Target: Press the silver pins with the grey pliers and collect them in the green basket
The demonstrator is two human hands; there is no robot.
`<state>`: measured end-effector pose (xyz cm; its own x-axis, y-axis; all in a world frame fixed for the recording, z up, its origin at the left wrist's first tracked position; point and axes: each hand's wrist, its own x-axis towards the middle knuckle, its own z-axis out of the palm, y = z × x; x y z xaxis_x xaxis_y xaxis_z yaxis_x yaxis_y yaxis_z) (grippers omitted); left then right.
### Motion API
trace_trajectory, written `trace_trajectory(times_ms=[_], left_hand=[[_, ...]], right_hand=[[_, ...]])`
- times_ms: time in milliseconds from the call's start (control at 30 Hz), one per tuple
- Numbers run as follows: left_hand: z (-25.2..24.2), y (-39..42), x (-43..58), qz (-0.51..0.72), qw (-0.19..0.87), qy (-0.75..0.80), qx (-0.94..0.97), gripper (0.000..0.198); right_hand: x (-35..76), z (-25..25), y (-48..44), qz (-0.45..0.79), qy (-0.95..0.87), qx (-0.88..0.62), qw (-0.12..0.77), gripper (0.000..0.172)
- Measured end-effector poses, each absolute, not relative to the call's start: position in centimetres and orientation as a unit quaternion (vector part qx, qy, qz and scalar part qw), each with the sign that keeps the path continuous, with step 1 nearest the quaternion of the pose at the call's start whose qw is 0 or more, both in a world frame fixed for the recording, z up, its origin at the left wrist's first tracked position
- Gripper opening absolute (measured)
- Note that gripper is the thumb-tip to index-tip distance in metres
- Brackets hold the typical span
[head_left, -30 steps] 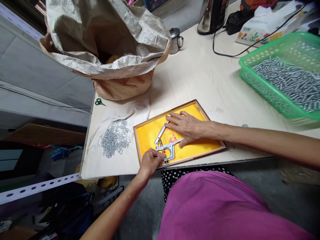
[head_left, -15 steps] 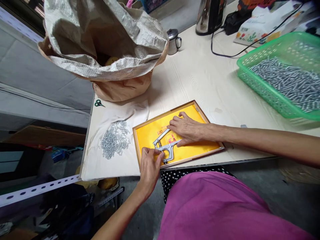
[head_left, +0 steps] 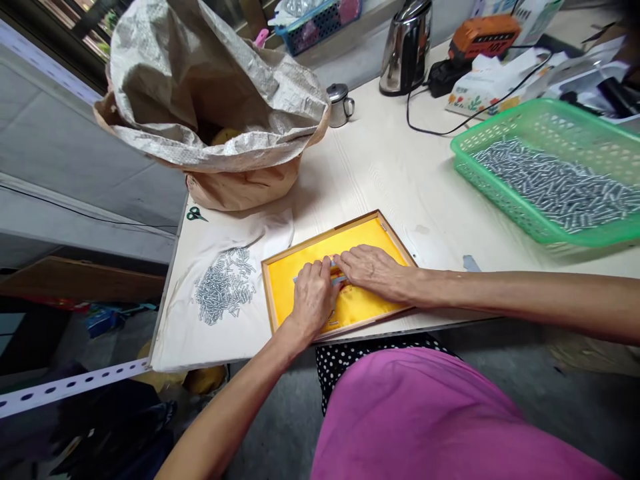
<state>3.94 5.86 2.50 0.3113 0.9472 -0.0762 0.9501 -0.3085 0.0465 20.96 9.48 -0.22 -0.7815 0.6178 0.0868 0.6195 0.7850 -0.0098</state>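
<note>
A pair of metal pliers (head_left: 339, 279), shaped like snap-fastener pliers, is mostly hidden beneath my two hands. My left hand (head_left: 314, 293) is closed around the end nearer the pile, its fingers curled over the top. From the other side my right hand (head_left: 373, 270) grips the handles, and its fingertips meet the left ones. Both hands are over a shallow wooden-framed tray (head_left: 267, 293) lined with yellow. A small metal piece (head_left: 334, 323) lies on that lining near the front rim. Left of the tray, a pile of small silvery metal pieces (head_left: 223, 287) rests on a pale cloth (head_left: 185, 340).
A green basket (head_left: 505, 210) of similar metal pieces stands at right. At the back are a big woven sack (head_left: 245, 180), a lidded metal mug (head_left: 340, 107) and a kettle (head_left: 405, 50) near a black cable (head_left: 433, 132). Green-handled scissors (head_left: 197, 214) lie near the left edge.
My left hand has moved from the pliers' jaw end up onto their handles, beside my right hand. Both hands now cover the pliers. The camera view has tilted up slightly.
</note>
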Motion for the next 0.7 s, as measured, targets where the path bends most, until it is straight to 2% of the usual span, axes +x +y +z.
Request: trace_trajectory(times_ms=[167, 267, 400, 467, 533, 600, 700], left_hand=[[2.4, 6.5, 4.2, -0.027, 0.114, 0.577, 0.808, 0.022], [2.0, 6.9, 4.0, 0.006, 0.129, 0.576, 0.807, 0.029], [2.0, 7.7, 3.5, 0.019, 0.189, 0.537, 0.822, 0.042], [2.0, 8.1, 3.1, 0.016, 0.234, 0.523, 0.819, 0.040], [1.8, 8.5, 2.8, 0.031, 0.253, 0.527, 0.811, 0.033], [1.5, 8.9, 2.6, 0.058, 0.246, 0.547, 0.798, 0.027], [0.9, 9.6, 2.7, 0.100, 0.237, 0.599, 0.758, 0.023]], right_hand=[[22.1, -0.7, 9.8, 0.008, -0.952, -0.304, 0.026, 0.025], [22.6, -1.4, 9.4, 0.011, -0.942, -0.331, 0.057, 0.022], [23.3, -1.7, 8.6, 0.012, -0.929, -0.348, 0.128, 0.051], [23.8, -1.7, 8.7, 0.009, -0.932, -0.332, 0.147, 0.061], [24.1, -1.9, 9.0, -0.001, -0.937, -0.313, 0.153, 0.064], [24.2, -2.4, 9.1, -0.022, -0.940, -0.295, 0.169, 0.053], [23.7, -3.0, 8.3, -0.063, -0.941, -0.268, 0.199, 0.014]])
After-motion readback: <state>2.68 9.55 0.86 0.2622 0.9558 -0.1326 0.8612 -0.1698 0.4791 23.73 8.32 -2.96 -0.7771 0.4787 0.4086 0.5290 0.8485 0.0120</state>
